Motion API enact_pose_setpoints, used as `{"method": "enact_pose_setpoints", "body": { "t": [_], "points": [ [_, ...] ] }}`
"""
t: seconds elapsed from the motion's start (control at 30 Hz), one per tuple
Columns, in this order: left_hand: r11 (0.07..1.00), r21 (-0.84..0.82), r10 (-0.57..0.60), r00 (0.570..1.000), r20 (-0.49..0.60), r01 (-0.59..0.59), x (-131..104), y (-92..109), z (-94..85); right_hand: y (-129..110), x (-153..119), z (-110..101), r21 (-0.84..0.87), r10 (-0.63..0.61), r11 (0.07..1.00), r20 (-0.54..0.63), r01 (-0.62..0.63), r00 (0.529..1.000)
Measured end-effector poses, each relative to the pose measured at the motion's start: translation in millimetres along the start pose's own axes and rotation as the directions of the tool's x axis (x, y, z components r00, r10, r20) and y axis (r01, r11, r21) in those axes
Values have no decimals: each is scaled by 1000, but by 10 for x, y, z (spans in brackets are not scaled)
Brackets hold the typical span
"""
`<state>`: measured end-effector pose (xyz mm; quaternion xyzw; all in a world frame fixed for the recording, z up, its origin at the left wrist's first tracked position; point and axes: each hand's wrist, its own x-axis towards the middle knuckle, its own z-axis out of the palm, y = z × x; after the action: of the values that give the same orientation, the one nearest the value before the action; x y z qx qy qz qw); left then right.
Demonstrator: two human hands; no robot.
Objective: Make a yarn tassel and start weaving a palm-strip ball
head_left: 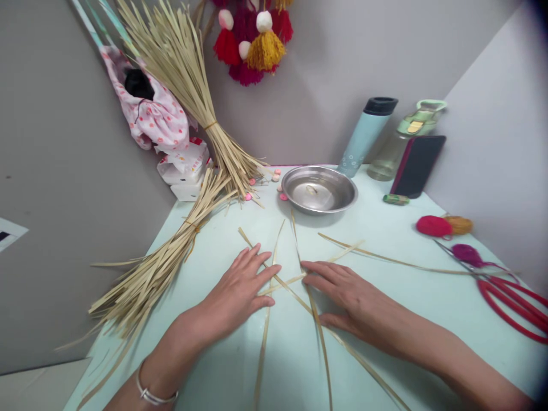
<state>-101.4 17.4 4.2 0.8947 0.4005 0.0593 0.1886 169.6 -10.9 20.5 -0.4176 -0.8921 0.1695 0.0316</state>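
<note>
Now both flat, spread: left hand [240, 294] and right hand [346, 297] pressing thin crossed yellow straw strips [295, 279] onto pale green counter [385, 297]. Might slide apart if pressed too lightly, being so smooth.

Pale green tabletop [385, 319]: flat dried straw strips [295, 279] crossed at centre, under both flat hands, left hand [240, 291] left of right hand [346, 297]. Round steel bowl [319, 189] behind the strips. Tied bundle of straw strips [166, 257] at left edge; second tied bundle [188, 85] leaning upright behind it. Light blue flask with black lid [366, 137], clear bottle with green lid [402, 145] and dark phone [417, 165] behind and right of the bowl. Red-handled scissors [509, 297] at right edge, small yarn balls [445, 226] behind them.
</note>
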Motion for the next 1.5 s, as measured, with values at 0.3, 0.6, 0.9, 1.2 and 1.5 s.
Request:
{"method": "enact_pose_setpoints", "body": {
  "t": [0.3,0.6,0.9,1.2,1.5],
  "points": [
    [990,-131,-38,995,90,50,7,24,-27,6,-13,30,12,-10,1000,-29,11,1000],
    [986,-159,-50,998,42,56,13,-17,10,-47,-12,-19,93,-3,996,-53,8,999],
    [982,-180,-39,997,60,49,6,-5,-18,-46,18,-53,99,-35,994,-38,38,999],
    [990,-131,-53,997,62,60,-1,-55,-19,-41,9,-40,92,-31,995,-39,35,999],
    [990,-116,-68,994,90,78,-31,-118,-89,-54,6,-57,104,-25,994,-44,29,999]
  ]
}}
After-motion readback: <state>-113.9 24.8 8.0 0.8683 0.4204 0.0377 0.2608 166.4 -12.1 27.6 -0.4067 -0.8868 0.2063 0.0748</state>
